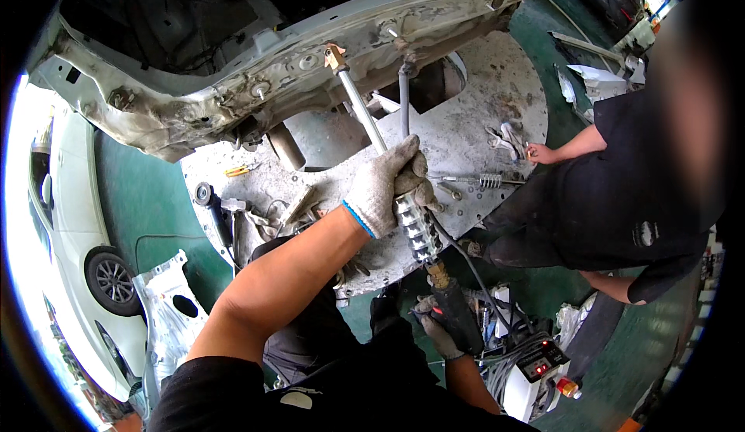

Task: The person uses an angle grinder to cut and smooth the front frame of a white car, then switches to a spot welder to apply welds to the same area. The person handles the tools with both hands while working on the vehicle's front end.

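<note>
A slide-hammer dent puller runs up toward a bare car body panel. Its chrome shaft ends in a copper-coloured tip at the panel; contact cannot be made out for certain. My left hand, in a pale knit glove with a blue cuff, is closed around the slide hammer, just above its ribbed metal weight. Lower down, my gloved right hand grips the black handle, its fingers partly hidden. Beside the shaft, a grey rod reaches up to the panel.
On the round metal platform lie an angle grinder, a hammer, gloves and a second slide hammer. A person in black stands right. A control box with cables sits lower right; a white car stands left.
</note>
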Demonstrator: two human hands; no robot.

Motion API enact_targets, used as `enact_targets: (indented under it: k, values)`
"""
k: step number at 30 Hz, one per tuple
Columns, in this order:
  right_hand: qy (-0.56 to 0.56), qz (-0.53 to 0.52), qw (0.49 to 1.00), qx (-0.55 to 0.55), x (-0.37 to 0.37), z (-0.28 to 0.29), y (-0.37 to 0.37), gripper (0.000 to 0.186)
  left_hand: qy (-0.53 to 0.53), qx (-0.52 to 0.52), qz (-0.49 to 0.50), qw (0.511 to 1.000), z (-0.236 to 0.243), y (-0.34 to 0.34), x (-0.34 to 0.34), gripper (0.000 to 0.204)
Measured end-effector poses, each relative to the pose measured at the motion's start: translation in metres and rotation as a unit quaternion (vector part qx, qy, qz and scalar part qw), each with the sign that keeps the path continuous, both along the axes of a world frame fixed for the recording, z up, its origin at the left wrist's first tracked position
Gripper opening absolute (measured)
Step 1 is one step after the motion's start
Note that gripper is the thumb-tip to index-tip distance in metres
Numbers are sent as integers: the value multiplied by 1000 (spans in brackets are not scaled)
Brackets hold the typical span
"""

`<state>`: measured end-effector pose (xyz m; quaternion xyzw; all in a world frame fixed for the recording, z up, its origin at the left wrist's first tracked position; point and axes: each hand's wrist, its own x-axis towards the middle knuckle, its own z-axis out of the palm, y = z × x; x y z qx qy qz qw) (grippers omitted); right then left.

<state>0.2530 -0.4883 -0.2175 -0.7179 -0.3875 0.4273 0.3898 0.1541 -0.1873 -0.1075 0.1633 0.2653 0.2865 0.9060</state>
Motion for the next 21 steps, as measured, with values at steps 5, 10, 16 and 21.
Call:
enact_targets:
  k: [5,10,16,21]
  values:
    - [56,29,998,26,7,-32,-15,27,5,11,-10,1000,2,-1,-1,41]
    - [-154,127,977,75,16,2,-4,31,8,6,-8,1000,8,-1,-2,42]
    - [72,-120,990,4,11,26,-8,32,-45,-2,-23,999,1,-1,-7,40]
    - [-114,5,977,182,16,43,1,43,-32,-7,-4,999,6,-3,-9,38]
